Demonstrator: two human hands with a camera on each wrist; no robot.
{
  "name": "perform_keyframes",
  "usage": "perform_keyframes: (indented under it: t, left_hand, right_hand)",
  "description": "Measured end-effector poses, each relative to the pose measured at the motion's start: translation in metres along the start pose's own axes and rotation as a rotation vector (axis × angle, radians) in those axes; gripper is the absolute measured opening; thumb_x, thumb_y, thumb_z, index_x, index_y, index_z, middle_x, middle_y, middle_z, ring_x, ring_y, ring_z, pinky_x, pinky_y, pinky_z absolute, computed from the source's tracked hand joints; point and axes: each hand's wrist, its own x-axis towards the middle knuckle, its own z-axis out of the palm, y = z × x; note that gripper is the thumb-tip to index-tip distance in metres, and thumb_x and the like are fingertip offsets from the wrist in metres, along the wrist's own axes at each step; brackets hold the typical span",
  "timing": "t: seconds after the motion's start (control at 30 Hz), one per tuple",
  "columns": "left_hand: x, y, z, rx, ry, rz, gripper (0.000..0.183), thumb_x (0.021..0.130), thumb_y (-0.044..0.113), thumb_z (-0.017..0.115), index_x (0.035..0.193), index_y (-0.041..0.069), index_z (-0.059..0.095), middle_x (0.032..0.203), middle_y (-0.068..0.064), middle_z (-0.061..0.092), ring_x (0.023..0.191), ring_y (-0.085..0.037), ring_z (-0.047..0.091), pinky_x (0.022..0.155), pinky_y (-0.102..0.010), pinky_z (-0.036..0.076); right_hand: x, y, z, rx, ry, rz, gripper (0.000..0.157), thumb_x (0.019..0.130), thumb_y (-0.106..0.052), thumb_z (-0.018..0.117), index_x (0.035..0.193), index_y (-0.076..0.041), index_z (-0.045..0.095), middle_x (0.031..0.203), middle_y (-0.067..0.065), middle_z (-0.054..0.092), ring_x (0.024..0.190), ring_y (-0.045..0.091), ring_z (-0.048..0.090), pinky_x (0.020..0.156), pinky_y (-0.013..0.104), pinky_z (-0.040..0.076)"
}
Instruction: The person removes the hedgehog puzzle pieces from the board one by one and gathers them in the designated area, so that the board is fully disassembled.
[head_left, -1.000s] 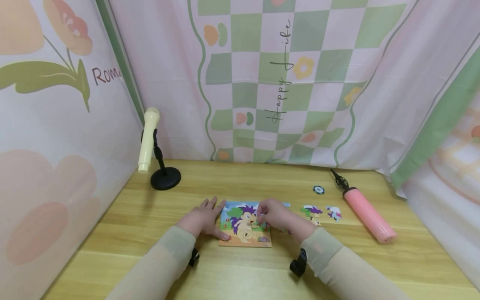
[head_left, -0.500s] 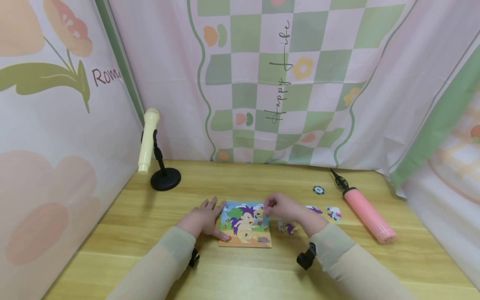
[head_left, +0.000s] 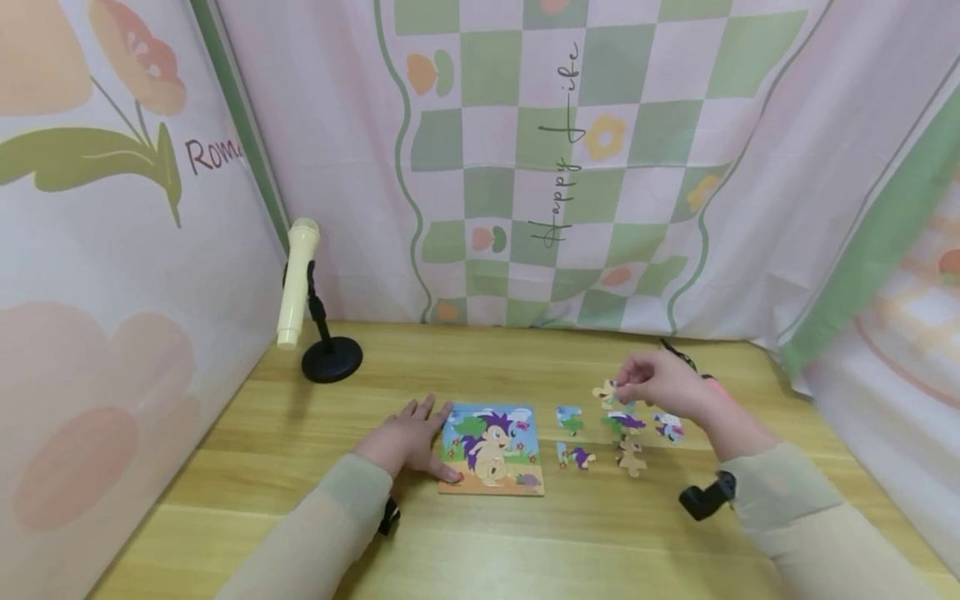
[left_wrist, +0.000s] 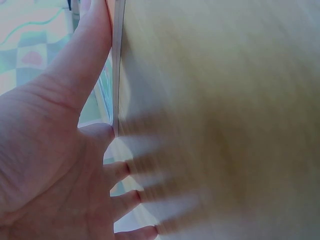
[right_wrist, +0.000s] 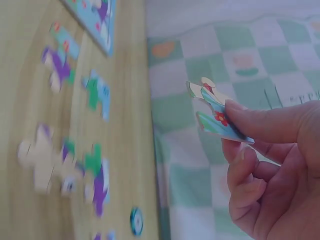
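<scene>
My left hand (head_left: 408, 440) rests at the left edge of a square puzzle board (head_left: 528, 457) printed with a purple-haired hedgehog. Its fingers are spread on the table, and the thumb lies over the board's lower left part. Right of the board, my right hand (head_left: 667, 387) pinches a jigsaw piece (right_wrist: 215, 112) between thumb and fingers, raised above the table. A red flower on blue and green shows on that piece, with a cream part at its far end. Below the right hand lie loose pieces, among them a cream one (head_left: 632, 458) and a purple and green one (head_left: 624, 422).
More jigsaw pieces lie near the board, one blue and green (head_left: 568, 419) and one purple (head_left: 576, 456). A pink hand pump (head_left: 714, 385) is mostly hidden behind the right arm. A poker chip (right_wrist: 136, 221) lies farther back. A cream microphone (head_left: 296, 283) stands at the back left.
My right hand has moved from over the board's right side to the right, carrying the jigsaw piece to above the loose pieces. The left hand has stayed in place.
</scene>
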Motion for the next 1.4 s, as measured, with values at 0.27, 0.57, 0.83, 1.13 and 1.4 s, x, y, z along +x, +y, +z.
perform_keyframes:
  t: [0.27,0.57,0.83,1.13,1.4]
  left_hand:
    - [0.001,0.0,0.001,0.004,0.01,0.004,0.122,0.066,0.074,0.073,0.16,0.023,0.015,0.164,-0.012,0.009,0.148,-0.037,0.009,0.116,-0.056,0.017]
    - [-0.001,0.001,0.001,-0.006,0.009,0.003,0.122,0.066,0.074,0.074,0.16,0.024,0.014,0.164,-0.012,0.009,0.148,-0.037,0.008,0.116,-0.056,0.016]
    - [-0.002,0.002,0.0,-0.019,0.01,0.011,0.122,0.066,0.073,0.075,0.16,0.022,0.014,0.164,-0.013,0.009,0.148,-0.038,0.009,0.116,-0.056,0.017]
    - [-0.001,0.001,0.0,-0.007,0.006,0.008,0.122,0.066,0.073,0.074,0.16,0.024,0.013,0.164,-0.012,0.008,0.148,-0.037,0.008,0.116,-0.056,0.016]
    - [-0.002,0.001,-0.001,-0.017,0.004,0.008,0.122,0.066,0.073,0.074,0.16,0.023,0.013,0.164,-0.012,0.008,0.148,-0.037,0.007,0.116,-0.056,0.016]
  right_hand:
    - [-0.032,0.033,-0.012,0.05,0.013,0.07,0.014,0.089,-0.005,0.071,0.096,0.006,0.065,0.081,0.009,0.066,0.07,0.021,0.058,0.058,0.029,0.05]
    - [-0.06,0.076,-0.005,0.024,-0.013,0.177,0.011,0.086,-0.005,0.073,0.092,0.002,0.067,0.083,0.008,0.063,0.074,0.021,0.054,0.06,0.03,0.047]
    - [-0.07,0.098,0.007,-0.051,0.015,0.147,0.006,0.083,0.0,0.07,0.086,0.002,0.066,0.081,0.007,0.061,0.074,0.021,0.055,0.063,0.03,0.048]
    - [-0.067,0.107,0.015,-0.063,0.055,0.153,0.007,0.085,-0.002,0.071,0.087,0.003,0.067,0.08,0.005,0.061,0.074,0.02,0.054,0.064,0.028,0.047]
    - [-0.064,0.105,0.014,-0.096,0.08,0.171,0.011,0.084,-0.005,0.073,0.092,0.0,0.068,0.085,0.006,0.064,0.08,0.021,0.057,0.072,0.034,0.047]
